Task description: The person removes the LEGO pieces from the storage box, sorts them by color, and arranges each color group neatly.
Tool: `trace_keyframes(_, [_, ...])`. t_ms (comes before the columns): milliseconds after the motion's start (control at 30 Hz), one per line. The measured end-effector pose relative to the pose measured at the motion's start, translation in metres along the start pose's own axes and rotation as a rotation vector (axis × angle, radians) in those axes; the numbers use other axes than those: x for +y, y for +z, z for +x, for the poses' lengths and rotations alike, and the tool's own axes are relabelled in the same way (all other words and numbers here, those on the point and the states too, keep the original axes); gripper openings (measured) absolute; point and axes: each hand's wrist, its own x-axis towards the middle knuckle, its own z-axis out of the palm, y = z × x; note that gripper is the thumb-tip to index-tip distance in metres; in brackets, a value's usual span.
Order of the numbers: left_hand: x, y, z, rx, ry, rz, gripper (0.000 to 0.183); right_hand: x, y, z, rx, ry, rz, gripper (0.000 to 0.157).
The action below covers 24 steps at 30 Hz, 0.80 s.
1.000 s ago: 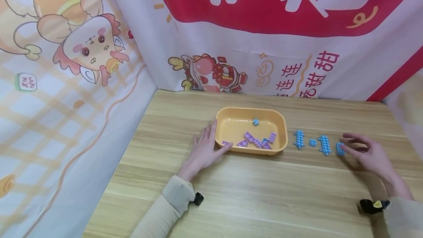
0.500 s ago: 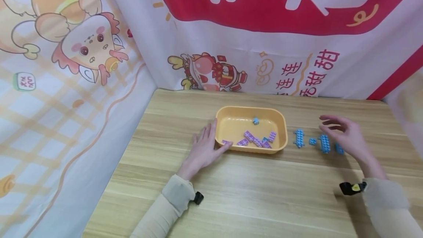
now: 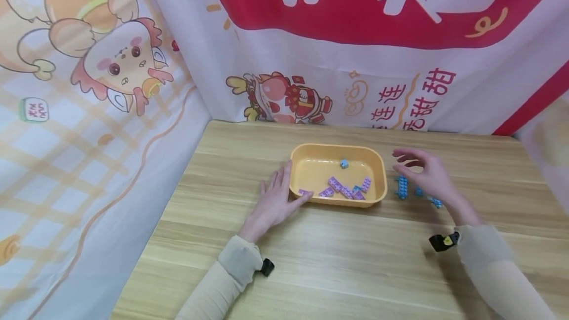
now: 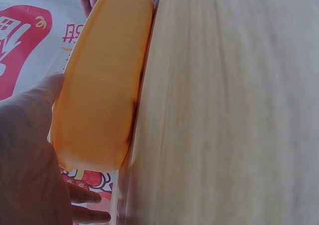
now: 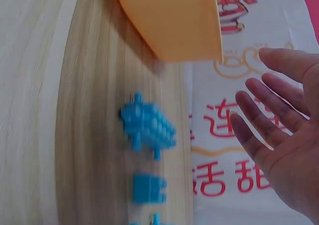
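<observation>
A shallow yellow-orange plastic bin stands on the table. My left hand rests against its left end, thumb at the near rim and fingers fairly straight. Inside lie several purple studded toy bricks and a small blue brick. My right hand hovers just right of the bin, fingers loosely bent, holding nothing. Below it are a long blue studded brick with side pegs and a small square blue brick. Another blue pegged brick is partly covered by the right wrist.
The wood-grain table meets a printed cloth along its back edge. A second cartoon-patterned cloth hangs at the left. Black wrist devices sit at both cuffs.
My right hand has moved left from the rightmost blue brick, over the row, to beside the bin; its forearm now hides the rightmost brick. The left hand and bin have stayed put.
</observation>
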Motion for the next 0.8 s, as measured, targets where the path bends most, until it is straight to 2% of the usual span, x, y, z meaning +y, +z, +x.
trace_keyframes(233, [-0.001, 0.001, 0.001, -0.008, -0.004, 0.005, 0.114, -0.028, 0.017, 0.013, -0.045, -0.033, -0.032, 0.048])
trace_keyframes(400, [-0.001, 0.001, 0.001, -0.008, -0.006, 0.007, 0.114, -0.043, 0.031, 0.027, -0.12, -0.049, -0.061, 0.049])
trace_keyframes(633, [-0.001, 0.002, 0.001, -0.001, 0.007, 0.001, 0.116, -0.042, 0.043, 0.045, -0.241, 0.008, -0.042, 0.05])
trace_keyframes(800, [0.0, 0.0, 0.0, 0.003, 0.007, -0.005, 0.116, -0.039, 0.054, 0.052, -0.312, -0.022, -0.031, 0.051])
